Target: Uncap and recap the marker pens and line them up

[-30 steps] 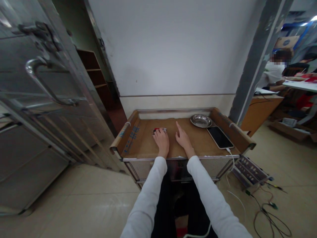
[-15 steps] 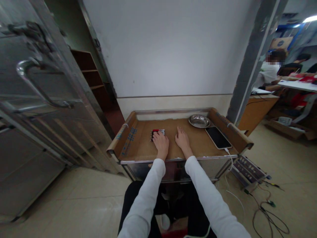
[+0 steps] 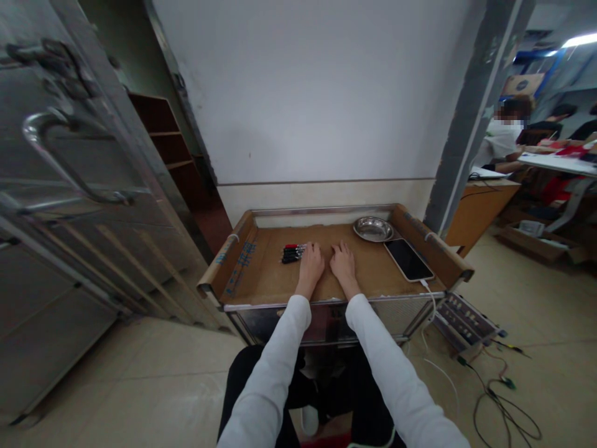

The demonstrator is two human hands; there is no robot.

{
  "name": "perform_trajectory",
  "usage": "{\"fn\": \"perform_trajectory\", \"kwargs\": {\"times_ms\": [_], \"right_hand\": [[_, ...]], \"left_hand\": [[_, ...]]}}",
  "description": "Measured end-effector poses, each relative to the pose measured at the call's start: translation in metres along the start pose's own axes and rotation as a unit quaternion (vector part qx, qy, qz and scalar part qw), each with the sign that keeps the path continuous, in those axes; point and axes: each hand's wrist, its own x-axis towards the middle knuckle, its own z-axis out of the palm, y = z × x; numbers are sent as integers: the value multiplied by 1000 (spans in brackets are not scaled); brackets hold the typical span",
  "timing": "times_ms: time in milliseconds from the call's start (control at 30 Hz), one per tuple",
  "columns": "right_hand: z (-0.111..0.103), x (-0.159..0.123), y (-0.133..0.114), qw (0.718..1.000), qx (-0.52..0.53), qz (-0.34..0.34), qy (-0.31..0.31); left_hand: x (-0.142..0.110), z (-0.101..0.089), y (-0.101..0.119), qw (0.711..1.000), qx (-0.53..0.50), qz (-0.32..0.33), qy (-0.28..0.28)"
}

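On the cardboard-lined cart top (image 3: 265, 280) lies a row of several slim pens (image 3: 291, 253), red at the back and black in front. My left hand (image 3: 312, 264) rests at their right ends, palm down, its fingers stretched forward and covering part of them; it does not look closed around any. A hand's width to the right, my right hand (image 3: 342, 264) lies palm down on the cardboard with its fingers apart and nothing in it.
A round metal dish (image 3: 373, 229) sits at the back right, beside a phone (image 3: 409, 259) with a white charging cable (image 3: 431, 305). Raised cardboard-covered sides bound the cart. A control box (image 3: 469, 323) with wires is on the floor to the right. A person (image 3: 501, 140) sits further off.
My left hand has slid right off the pens, leaving their left parts uncovered. The fingers of my right hand have shifted slightly, and the view has moved a little.
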Motion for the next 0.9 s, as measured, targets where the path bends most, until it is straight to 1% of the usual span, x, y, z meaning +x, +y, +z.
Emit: {"fn": "perform_trajectory", "kwargs": {"times_ms": [33,67,133,233,367,567,733,900], "right_hand": [[-1,0,0,1000,-2,-1,-3],[-2,0,0,1000,-3,-3,-6],[-3,1,0,1000,-1,-7,-9],[-2,1,0,1000,1,-13,-3],[-1,0,1,1000,-9,-17,0],[-2,-1,2,999,-16,-27,-7],[-1,0,3,1000,-16,-25,-1],[-3,0,2,1000,-8,-24,-15]], "left_hand": [[5,3,0,998,-33,41,-21],[10,6,-1,995,-61,65,-37],[17,13,-3,988,-104,90,-63],[22,21,-7,983,-141,85,-77],[20,26,-13,975,-177,103,-82],[18,27,-15,974,-192,93,-79],[17,25,-14,974,-197,84,-78],[16,24,-14,976,-188,78,-81]]}}
